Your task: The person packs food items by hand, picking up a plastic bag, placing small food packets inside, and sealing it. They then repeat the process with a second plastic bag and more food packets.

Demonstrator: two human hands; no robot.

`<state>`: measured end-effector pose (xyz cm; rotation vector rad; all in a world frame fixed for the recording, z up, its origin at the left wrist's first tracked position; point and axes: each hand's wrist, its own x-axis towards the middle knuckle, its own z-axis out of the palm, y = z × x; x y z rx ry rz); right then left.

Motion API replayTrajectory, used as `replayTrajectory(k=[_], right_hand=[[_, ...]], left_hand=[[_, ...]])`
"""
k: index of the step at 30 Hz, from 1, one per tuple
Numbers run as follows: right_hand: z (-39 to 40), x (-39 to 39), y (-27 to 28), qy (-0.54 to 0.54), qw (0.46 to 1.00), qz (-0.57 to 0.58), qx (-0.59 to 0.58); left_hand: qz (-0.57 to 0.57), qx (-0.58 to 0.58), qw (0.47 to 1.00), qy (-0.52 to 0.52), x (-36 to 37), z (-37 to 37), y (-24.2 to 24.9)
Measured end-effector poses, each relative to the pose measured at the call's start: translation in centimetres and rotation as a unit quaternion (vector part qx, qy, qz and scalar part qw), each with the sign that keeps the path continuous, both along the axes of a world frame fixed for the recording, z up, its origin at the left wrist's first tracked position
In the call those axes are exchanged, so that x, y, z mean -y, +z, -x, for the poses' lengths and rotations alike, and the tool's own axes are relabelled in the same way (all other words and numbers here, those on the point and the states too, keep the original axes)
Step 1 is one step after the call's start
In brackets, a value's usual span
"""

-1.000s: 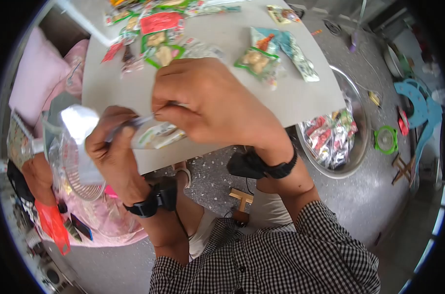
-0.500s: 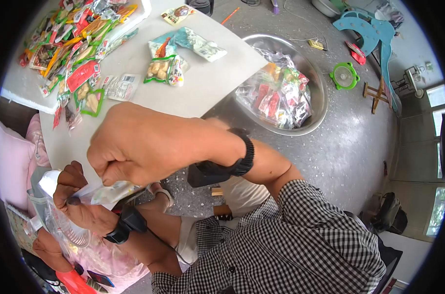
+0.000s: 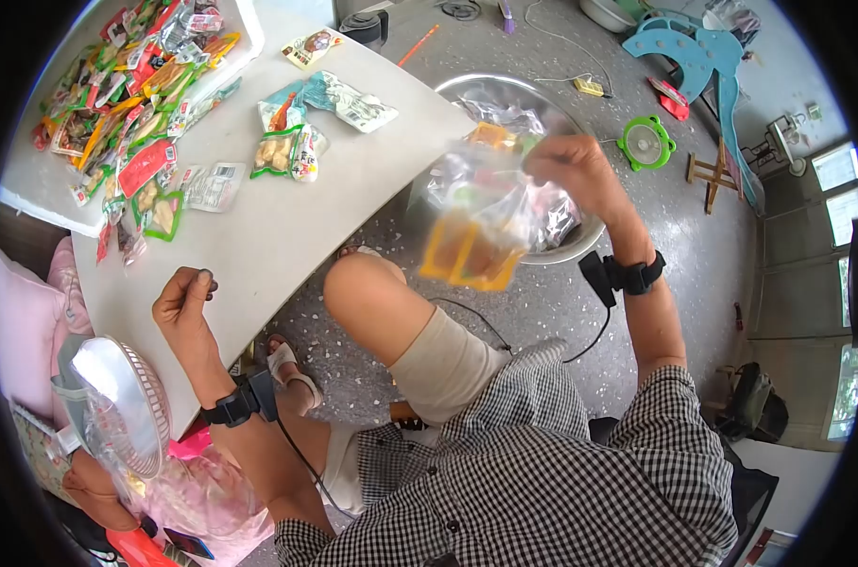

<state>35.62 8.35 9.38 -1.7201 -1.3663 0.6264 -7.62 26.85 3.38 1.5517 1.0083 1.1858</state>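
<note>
My right hand [image 3: 571,170] grips the top of a clear plastic bag [image 3: 481,213] with snack packets inside, an orange one at its bottom. The bag is smeared by motion and hangs in front of the steel basin [image 3: 592,231], hiding part of it. In the basin lie more clear bags of packets [image 3: 554,215]. My left hand [image 3: 185,295] is closed, fingers curled toward the thumb, above the near edge of the white table [image 3: 287,213]; nothing shows in it. Several snack packets [image 3: 276,151] lie on the table beyond that hand.
A white foam box [image 3: 249,42] heaped with small packets [image 3: 136,104] stands at the table's far left. A plastic basket [image 3: 145,406] and another person's arm [image 3: 98,487] are at lower left. On the floor at right are a green fan [image 3: 646,144] and a wooden stand [image 3: 714,178].
My right hand has swung from beside my left hand to the basin on the right, carrying the bag. My left hand has moved slightly up and right, away from the plastic.
</note>
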Motion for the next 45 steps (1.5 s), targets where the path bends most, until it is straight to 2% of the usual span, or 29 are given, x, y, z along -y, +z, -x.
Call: replayTrajectory(k=[1,3,4,6,9,10,12,14,17,21,24,26,28,29,31,33,38,41,43,45], right_hand=[[-2.8,0.1,-1.9,-0.026,1.0,0.005,-0.007],[-6.9,-0.3,-4.5,-0.093,0.991,0.041,0.091],[-8.5,-0.7,-5.8,-0.103,0.978,0.033,0.177],[-11.7,-1.8,-8.8,-0.116,0.931,0.017,0.346],[-17.6,-3.3,-15.8,-0.121,0.854,-0.037,0.505],[-18.7,-3.2,-18.0,-0.113,0.848,-0.048,0.516],[-18.0,-2.9,-21.5,-0.148,0.858,0.023,0.492],[-14.8,-2.2,-22.6,-0.187,0.865,0.075,0.459],[-11.5,-0.2,-26.1,-0.122,0.912,0.027,0.39],[-5.4,0.6,-21.2,-0.102,0.951,-0.018,0.291],[-0.9,-0.5,-15.7,-0.079,0.976,-0.02,0.204],[2.6,-2.5,-11.0,-0.037,0.988,-0.025,0.149],[7.2,-4.4,-6.3,0.009,0.993,-0.03,0.117],[9.4,-5.4,-4.1,0.03,0.992,-0.025,0.117],[14.6,-7.1,-0.7,0.087,0.994,-0.044,0.048],[19.4,-8.4,1.4,0.156,0.984,-0.08,0.001],[31.9,-11.9,4.9,0.382,0.912,-0.149,0.024],[39.0,-14.5,4.6,0.481,0.857,-0.18,0.039],[43.6,-16.5,3.4,0.524,0.832,-0.177,0.034],[47.8,-18.4,2.1,0.53,0.822,-0.172,0.113]], left_hand=[[0.002,-0.006,1.0,-0.002,-0.1,-0.2,-0.3],[0.008,-0.02,1.0,-0.006,-0.3,-0.6,-0.7],[0.006,-0.026,1.0,-0.004,-0.4,-0.7,-0.8],[0.003,-0.038,0.999,0.002,-0.4,-0.9,-1.0],[0.002,-0.042,0.999,0.016,-0.5,-1.1,-1.3],[0.002,-0.037,0.999,0.022,-0.4,-1.2,-1.4],[0.002,-0.029,0.999,0.034,-0.4,-1.5,-1.6],[0.005,-0.047,0.999,0.028,-0.4,-1.4,-1.6],[0.012,-0.057,0.998,0.021,-0.2,-1.4,-1.5],[0.016,-0.031,0.999,0.012,0.0,-1.0,-1.5],[0.027,-0.067,0.997,0.014,0.4,-0.4,-1.0],[0.016,-0.05,0.998,0.019,0.3,0.2,-1.5],[0.008,-0.086,0.996,0.027,0.0,1.5,-2.3],[0.002,-0.044,0.999,0.016,-0.3,2.0,-3.3],[-0.003,-0.035,0.999,0.037,0.0,2.6,-3.1],[-0.018,0.005,0.999,0.049,0.2,3.2,-3.3],[0.04,0.013,0.998,0.054,0.5,5.1,-2.5],[-0.098,0.168,0.973,0.121,1.7,6.0,-1.8],[-0.047,0.207,0.972,0.1,1.4,7.4,-3.5],[0.025,0.287,0.954,0.079,0.9,8.0,-5.1]])
